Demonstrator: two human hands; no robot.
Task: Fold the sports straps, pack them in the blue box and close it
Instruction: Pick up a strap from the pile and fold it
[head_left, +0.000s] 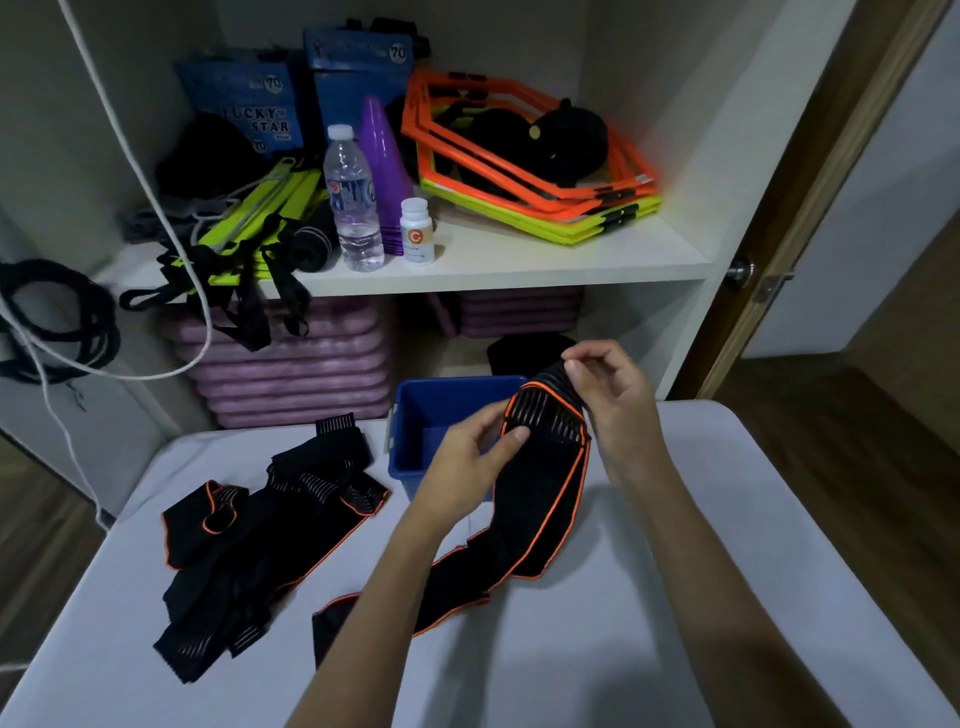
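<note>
Head view: strap folding under way

We pinch one black, orange-edged strap (540, 467) between both hands above the open blue box (441, 410), likely to roll it small. Left hand (467, 457) grips its folded end; right hand (608, 395) pinches the top. More straps (260, 530) lie left of the box on the white table (675, 597).

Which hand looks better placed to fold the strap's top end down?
Probably the right hand: it pinches the top end of the strap above the box, while the left hand steadies it lower down.
</note>
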